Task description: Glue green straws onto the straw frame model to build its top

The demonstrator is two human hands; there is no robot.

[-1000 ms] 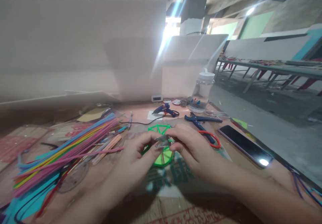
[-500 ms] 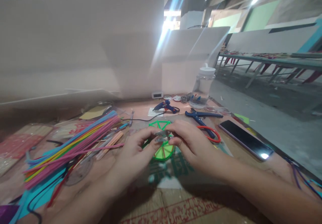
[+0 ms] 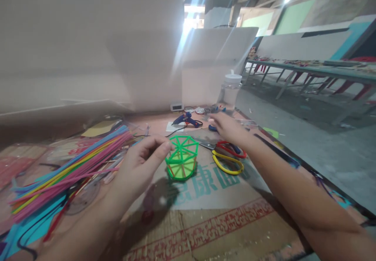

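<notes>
A small green straw frame [image 3: 180, 159] stands on a cardboard sheet [image 3: 205, 229] at the middle of the table. My left hand [image 3: 141, 165] is beside it, thumb and forefinger pinched together against its left rim; what they pinch, if anything, I cannot make out. My right hand [image 3: 226, 128] is stretched out beyond the frame, fingers extended and holding nothing. It hovers over blue-handled pliers [image 3: 212, 128], close to a blue glue gun [image 3: 186, 120].
Scissors with red and yellow handles [image 3: 227, 157] lie right of the frame. A bundle of coloured straws [image 3: 67, 167] fills the left. A clear jar with a white lid [image 3: 230, 90] stands at the back, before white foam boards [image 3: 88, 49]. The table edge runs along the right.
My hands, which together held a small clear piece over the frame, have parted. The right hand reached forward toward the tools. The left stayed by the frame, which now shows fully.
</notes>
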